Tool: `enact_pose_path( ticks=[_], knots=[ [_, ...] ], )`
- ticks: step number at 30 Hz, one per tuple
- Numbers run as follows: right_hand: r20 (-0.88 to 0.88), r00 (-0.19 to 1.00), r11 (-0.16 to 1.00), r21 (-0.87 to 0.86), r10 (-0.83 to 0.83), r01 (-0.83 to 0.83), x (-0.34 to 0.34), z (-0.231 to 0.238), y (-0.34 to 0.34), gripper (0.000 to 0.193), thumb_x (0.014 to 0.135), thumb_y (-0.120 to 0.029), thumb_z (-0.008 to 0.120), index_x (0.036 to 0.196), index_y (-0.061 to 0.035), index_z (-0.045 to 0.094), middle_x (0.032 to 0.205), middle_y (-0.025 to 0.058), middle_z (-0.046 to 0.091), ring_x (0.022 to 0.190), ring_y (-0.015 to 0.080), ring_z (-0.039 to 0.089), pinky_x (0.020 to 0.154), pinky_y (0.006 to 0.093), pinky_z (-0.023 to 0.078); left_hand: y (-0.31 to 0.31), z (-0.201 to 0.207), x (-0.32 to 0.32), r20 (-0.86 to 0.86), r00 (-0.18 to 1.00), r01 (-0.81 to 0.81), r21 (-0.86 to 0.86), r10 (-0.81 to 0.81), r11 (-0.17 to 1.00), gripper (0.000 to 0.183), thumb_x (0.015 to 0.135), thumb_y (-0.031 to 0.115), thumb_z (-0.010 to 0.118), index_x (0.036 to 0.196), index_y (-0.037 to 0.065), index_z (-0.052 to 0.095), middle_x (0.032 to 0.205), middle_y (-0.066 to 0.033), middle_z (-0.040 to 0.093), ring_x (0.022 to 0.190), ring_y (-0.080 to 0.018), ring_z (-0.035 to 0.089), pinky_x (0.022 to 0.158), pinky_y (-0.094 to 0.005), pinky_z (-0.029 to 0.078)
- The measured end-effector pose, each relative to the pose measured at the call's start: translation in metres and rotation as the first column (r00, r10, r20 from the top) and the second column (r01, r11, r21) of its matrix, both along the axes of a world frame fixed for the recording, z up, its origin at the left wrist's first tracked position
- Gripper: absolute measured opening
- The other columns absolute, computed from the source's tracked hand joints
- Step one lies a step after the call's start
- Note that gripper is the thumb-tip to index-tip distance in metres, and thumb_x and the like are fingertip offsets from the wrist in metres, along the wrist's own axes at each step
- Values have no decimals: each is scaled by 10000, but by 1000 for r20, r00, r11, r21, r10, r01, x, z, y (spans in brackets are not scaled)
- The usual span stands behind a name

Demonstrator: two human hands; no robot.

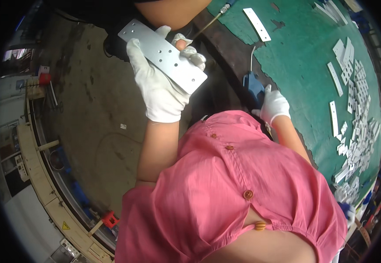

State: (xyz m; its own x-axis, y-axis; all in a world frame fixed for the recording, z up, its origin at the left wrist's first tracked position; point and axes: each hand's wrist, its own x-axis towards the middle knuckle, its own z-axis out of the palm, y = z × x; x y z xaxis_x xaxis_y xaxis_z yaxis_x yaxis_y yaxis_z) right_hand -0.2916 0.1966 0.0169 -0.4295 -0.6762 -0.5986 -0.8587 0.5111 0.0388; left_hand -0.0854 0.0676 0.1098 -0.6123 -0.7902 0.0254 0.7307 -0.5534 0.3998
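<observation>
In my left hand (162,90), raised over the floor, is a flat silver metal plate (155,55) with several round holes. The gloved thumb lies along one long edge and the fingers curl round the other; one fingertip pokes bare out of the white glove. My right hand (274,105), also gloved in white, is closed on a blue air blow gun (254,85) at the bench edge. A thin bent nozzle rises from the gun; part of its body is hidden behind my fingers.
The green bench top (295,74), torn along its near edge, carries a single drilled strip (256,25) and a heap of metal pieces (359,118) farther right. A thin rod with a blue end (219,16) crosses the edge. A beige railing (46,184) curves at left.
</observation>
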Motion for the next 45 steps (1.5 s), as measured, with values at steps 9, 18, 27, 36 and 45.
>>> enact_pose_path(
  ticks=[9, 18, 27, 36, 45],
  knots=[
    [197, 943, 953, -88, -269, 290, 6, -19, 14, 692, 720, -192, 615, 1278, 61, 295, 1017, 249, 599, 933, 362, 602, 828, 404, 469, 4, 5, 5, -63, 983, -168, 93, 174, 981, 516, 854, 555, 426, 957, 65, 551, 817, -136, 515, 764, -285, 535, 778, -446, 428],
    [910, 414, 799, -265, 23, 539, 4, 67, 56, 413, 687, 24, 616, 1091, 1, 532, 985, 84, 604, 928, 150, 573, 797, 300, 462, -31, -67, 38, -48, 975, -159, 530, 216, 833, 602, 862, 591, 367, 789, 9, 503, 695, -87, 490, 585, -181, 491, 599, -334, 430],
    [828, 520, 941, -317, 211, 123, 44, 25, 11, 233, 785, -163, 616, 970, -25, 582, 769, 159, 605, 719, 271, 599, 696, 330, 464, -53, -145, 50, -25, 961, -209, 585, 275, 784, 496, 898, 501, 364, 720, 52, 474, 566, -66, 446, 485, -167, 435, 575, -331, 456],
    [742, 640, 967, -255, 199, -5, 62, 27, -5, 290, 789, -222, 618, 934, 26, 573, 784, 237, 604, 759, 375, 592, 692, 372, 445, -48, -169, 63, 43, 916, -341, 607, 398, 718, 603, 911, 538, 296, 781, -9, 513, 554, -45, 449, 534, -158, 473, 558, -312, 462],
    [667, 729, 977, -212, 153, -11, 74, 31, -11, 382, 800, -270, 644, 1020, 35, 580, 817, 216, 613, 751, 314, 601, 701, 359, 451, -52, -161, 67, 95, 950, -291, 606, 296, 741, 631, 879, 612, 275, 722, 51, 517, 545, -37, 453, 465, -145, 427, 512, -294, 413]
  ],
)
